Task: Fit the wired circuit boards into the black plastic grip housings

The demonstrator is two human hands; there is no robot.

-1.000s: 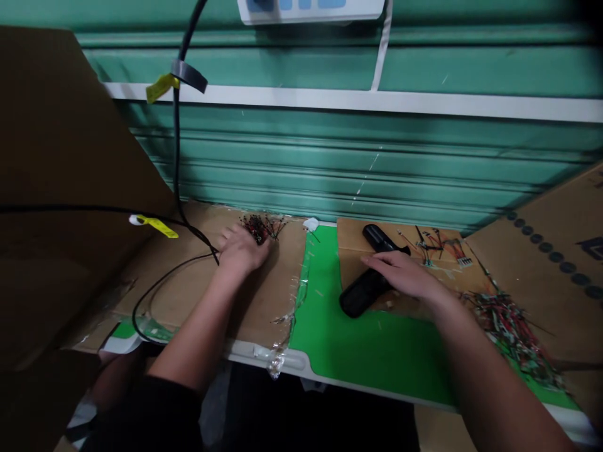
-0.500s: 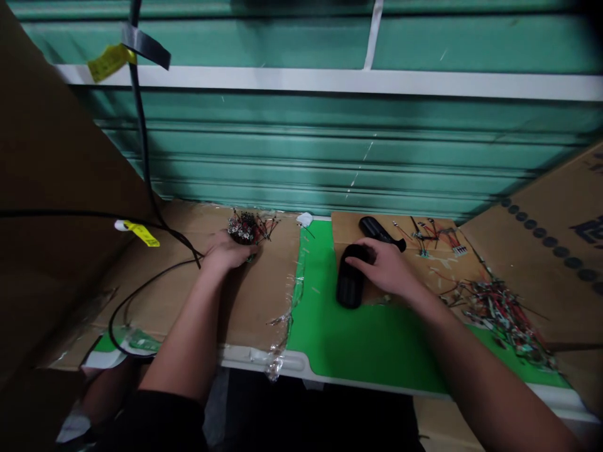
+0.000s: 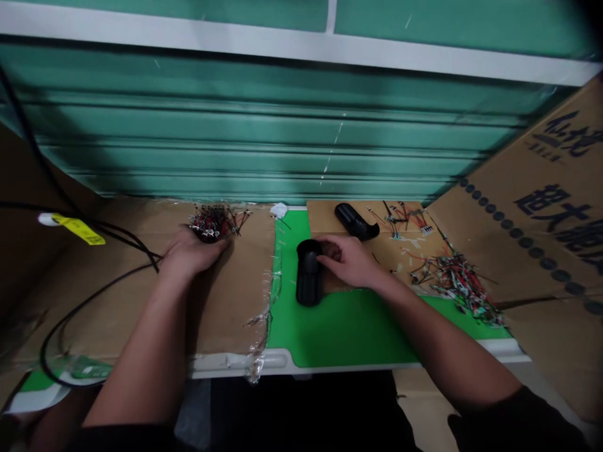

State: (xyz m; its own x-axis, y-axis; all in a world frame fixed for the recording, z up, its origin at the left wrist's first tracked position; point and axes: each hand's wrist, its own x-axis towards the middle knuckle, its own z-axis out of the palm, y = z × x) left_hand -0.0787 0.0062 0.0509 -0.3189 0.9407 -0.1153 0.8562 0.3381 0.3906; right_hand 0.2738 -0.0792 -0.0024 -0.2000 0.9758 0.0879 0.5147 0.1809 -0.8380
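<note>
Two loads for us: left grip (image 3: 193,254) clenches a wire bundle (image 3: 211,223), right grip (image 3: 351,260) touches a black holder (image 3: 308,282) (hold unclear); loose wires (image 3: 455,285) lie heaped.

We see here a small workshop, we think: a green mat (image 3: 339,333) and cardboard (image 3: 226,314) lie on a bench (image 3: 282,361), with loose wires (image 3: 456,285), before a metal shutter (image 3: 264,138).

The black plastic handle (image 3: 308,279) seems rotated straighter.

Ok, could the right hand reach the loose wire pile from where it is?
Probably yes: the right hand sits close to the wire pile, and only flat cardboard lies between them.
</note>
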